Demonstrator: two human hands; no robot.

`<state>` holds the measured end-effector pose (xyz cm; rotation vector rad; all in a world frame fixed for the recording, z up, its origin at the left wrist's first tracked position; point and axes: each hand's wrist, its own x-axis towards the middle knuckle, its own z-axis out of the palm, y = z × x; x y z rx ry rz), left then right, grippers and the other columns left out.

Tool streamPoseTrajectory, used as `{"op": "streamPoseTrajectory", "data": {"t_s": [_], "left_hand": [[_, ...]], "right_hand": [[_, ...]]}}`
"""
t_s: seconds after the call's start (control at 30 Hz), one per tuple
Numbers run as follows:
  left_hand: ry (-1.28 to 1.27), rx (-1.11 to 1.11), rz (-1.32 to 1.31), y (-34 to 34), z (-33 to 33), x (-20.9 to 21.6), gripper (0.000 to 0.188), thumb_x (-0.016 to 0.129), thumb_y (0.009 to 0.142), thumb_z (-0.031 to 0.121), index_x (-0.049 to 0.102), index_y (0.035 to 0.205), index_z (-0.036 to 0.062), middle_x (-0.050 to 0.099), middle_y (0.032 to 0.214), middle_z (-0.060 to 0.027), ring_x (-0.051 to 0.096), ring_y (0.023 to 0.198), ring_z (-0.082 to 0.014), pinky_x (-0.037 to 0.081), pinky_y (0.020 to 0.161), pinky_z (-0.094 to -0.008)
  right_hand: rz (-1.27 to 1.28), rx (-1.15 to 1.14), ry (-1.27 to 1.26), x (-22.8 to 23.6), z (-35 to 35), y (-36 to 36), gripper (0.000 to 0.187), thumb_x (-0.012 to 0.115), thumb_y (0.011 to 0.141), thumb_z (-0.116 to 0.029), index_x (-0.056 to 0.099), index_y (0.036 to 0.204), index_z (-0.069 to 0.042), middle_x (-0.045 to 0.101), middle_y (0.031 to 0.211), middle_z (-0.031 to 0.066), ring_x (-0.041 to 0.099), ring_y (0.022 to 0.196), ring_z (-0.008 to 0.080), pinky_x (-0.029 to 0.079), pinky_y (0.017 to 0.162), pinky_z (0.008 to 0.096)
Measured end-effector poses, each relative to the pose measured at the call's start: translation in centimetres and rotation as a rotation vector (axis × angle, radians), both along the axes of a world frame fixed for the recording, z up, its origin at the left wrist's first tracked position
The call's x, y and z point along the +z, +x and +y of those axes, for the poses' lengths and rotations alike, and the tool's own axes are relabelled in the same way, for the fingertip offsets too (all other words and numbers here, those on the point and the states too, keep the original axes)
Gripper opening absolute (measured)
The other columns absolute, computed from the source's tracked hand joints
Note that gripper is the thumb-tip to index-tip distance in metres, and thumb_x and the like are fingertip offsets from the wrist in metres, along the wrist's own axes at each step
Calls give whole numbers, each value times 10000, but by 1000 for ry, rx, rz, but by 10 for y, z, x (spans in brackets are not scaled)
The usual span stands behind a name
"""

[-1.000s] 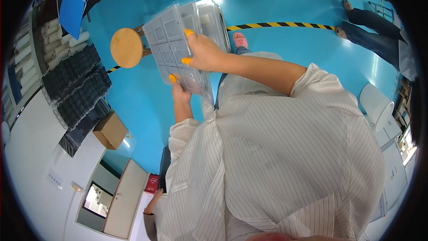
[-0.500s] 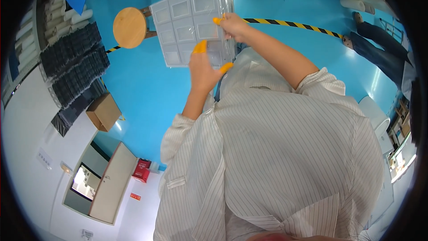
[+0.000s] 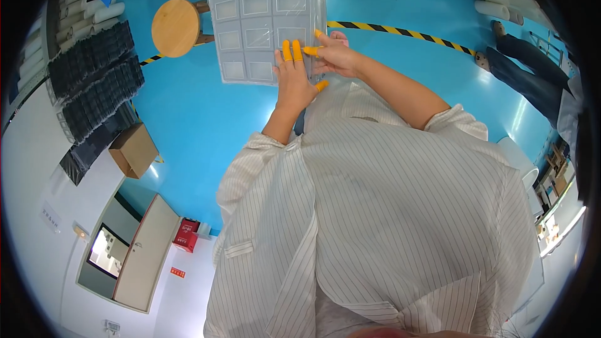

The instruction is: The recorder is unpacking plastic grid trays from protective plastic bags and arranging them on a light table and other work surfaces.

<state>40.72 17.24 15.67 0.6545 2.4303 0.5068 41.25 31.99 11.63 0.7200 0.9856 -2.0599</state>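
Observation:
A grey blister tray (image 3: 256, 39) with several rectangular pockets, under shiny clear film, lies in front of me at the top of the view; its thick right side suggests a stack. My left hand (image 3: 292, 81) rests on the tray's near right part, fingers stretched out and orange finger cots on several tips. At the near right corner, my right hand (image 3: 340, 56) touches the film with its fingers apart, also wearing orange cots. Some of its fingers are hidden at the tray's edge, and I see nothing held in it.
A round wooden stool (image 3: 176, 28) stands left of the tray. Stacked black trays (image 3: 94, 81) and a cardboard box (image 3: 134, 150) line the left wall. Yellow-black tape (image 3: 400, 34) crosses the blue floor. Another person's legs (image 3: 526, 75) show at the right.
My right hand has spread its fingers and shifted slightly right and down at the tray's edge. My left hand has moved right and lies flatter. The tray sits a little higher and straighter in view.

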Motion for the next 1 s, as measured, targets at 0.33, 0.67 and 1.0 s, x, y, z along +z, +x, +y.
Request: {"op": "streamPoseTrajectory", "data": {"t_s": [0.33,0.67,1.0], "left_hand": [[44,112,302,2,19,3,912,718,663,334,203,1250,-137,158,1333,-343,59,1263,-502,75,973,-634],[179,196,321,-5,21,0,468,639,690,113,371,1013,-95,288,1239,-330,173,1228,-472,118,1022,-548],[137,114,383,-18,28,10,319,629,671,102,438,833,-96,506,874,-262,498,806,-409,404,685,-446]], "right_hand": [[216,132,-160,69,20,-39,846,391,838,-572,121,1332,59,238,1350,254,526,1029,353,458,847,379],[303,141,33,56,23,-25,762,338,812,-657,416,1238,-30,457,1169,86,440,988,157,339,878,264],[521,-486,921,25,-24,3,352,499,853,-245,471,1088,15,478,1086,186,482,988,296,393,829,353]]}}
